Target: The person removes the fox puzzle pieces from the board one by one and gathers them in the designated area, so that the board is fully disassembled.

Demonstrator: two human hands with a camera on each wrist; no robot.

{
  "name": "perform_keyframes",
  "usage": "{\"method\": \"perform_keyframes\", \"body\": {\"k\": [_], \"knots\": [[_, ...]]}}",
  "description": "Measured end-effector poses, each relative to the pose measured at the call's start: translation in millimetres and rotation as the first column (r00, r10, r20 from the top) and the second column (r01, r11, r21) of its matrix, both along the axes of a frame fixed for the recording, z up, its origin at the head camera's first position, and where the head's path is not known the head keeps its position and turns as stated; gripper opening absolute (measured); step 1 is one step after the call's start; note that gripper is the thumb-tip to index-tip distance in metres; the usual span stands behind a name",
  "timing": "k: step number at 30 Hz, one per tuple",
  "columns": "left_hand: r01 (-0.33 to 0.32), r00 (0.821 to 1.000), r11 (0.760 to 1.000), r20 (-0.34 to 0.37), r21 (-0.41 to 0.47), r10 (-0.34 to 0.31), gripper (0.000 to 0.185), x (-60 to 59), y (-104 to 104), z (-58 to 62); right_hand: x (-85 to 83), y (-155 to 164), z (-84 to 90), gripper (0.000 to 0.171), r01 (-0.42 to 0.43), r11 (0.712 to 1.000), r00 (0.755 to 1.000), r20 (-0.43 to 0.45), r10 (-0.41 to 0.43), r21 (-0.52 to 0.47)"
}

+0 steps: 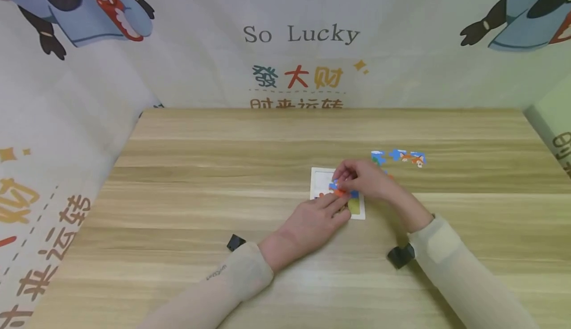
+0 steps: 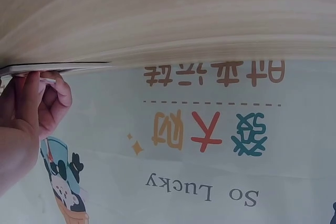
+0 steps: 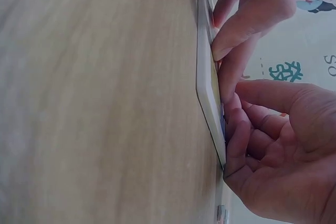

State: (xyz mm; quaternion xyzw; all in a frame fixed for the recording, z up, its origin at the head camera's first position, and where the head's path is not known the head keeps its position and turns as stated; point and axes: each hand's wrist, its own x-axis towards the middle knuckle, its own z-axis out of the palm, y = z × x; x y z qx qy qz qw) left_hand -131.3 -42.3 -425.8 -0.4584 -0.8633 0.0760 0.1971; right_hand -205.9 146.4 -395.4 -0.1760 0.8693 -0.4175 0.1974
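While the right hand [image 1: 363, 178] pinches a blue-and-orange piece [image 1: 333, 186] above a white-rimmed puzzle board [image 1: 322, 182], the work looks, in my judgement, partly done. The board lies on the wooden surface [image 1: 250, 145], and taking its middle as the centre of a dial, coloured picture fills the lower part, with a yellow-green patch at four o'clock. The stretch at ten o'clock is bare white, so that portion seems left to fill. The left hand [image 1: 312, 222] reaches in from seven o'clock, its fingers extended and resting on the lower part; they hide some of what lies beneath, so I cannot count the placed pieces. At two o'clock, off the board, lie a blue-and-green piece [image 1: 377, 157] and some blue-and-orange fox pieces [image 1: 418, 159], apparently unplaced. Another bit of colour shows beside the right hand, mostly covered. Whether the pinched piece is seated, I cannot tell.
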Motion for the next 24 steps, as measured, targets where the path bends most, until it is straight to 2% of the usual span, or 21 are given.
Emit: {"method": "perform_keyframes", "body": {"k": [6, 9, 13, 16, 24], "knots": [[0.008, 1.000, 0.999, -0.016, 0.038, -0.007, 0.010, -0.4, 0, -1.2, -2.4, 4, -3.6, 0.017, 0.015, 0.999, 1.000, 0.023, -0.014, -0.052], [0.006, 1.000, 1.000, -0.001, 0.024, -0.006, 0.011, 0.5, -1, 0.5, -2.9, 7, -2.8, 0.020, 0.028, 0.995, 0.999, 0.041, -0.024, -0.094], [-0.002, 1.000, 1.000, 0.015, -0.005, 0.002, 0.013, 1.7, -2, 2.6, -3.2, 10, 2.5, 0.024, 0.093, 0.984, 0.991, 0.107, -0.078, -0.151], [-0.004, 1.000, 1.000, 0.010, 0.005, 0.004, 0.013, 1.3, -2, 2.3, -2.4, 15, 6.9, 0.027, 0.149, 0.975, 0.983, 0.133, -0.127, -0.165], [-0.029, 0.997, 0.999, 0.075, -0.026, 0.030, 0.016, 2.9, 0, 4.7, 2.5, 39, 13.7, 0.032, 0.222, 0.961, 0.970, 0.138, -0.200, -0.168]]}}
